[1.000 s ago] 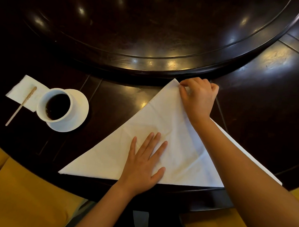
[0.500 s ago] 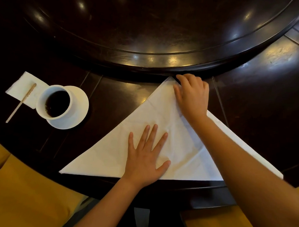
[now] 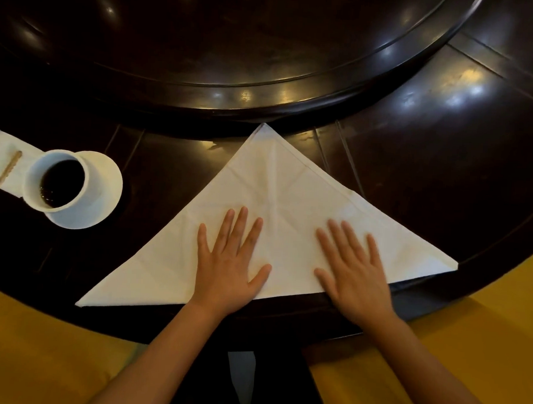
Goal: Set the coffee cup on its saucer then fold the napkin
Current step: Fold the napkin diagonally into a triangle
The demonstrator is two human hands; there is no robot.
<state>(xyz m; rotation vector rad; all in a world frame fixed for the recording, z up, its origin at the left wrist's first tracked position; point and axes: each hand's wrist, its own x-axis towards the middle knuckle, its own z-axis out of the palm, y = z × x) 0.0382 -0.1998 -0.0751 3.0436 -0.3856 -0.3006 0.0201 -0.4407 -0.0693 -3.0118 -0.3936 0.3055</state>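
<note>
- Napkin (image 3: 289,209) looks like soft, floppy cloth by the table's (image 3: 445,133) near edge; we'd pinch a corner.
- Left hand (image 3: 230,261) and right hand (image 3: 352,272) lie flat, fingers spread, gripping nothing.

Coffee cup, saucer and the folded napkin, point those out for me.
coffee cup (image 3: 36,173): head view, white outer wall.
saucer (image 3: 109,179): head view, bare right rim.
napkin (image 3: 278,184): head view, upper part of triangle.
</note>
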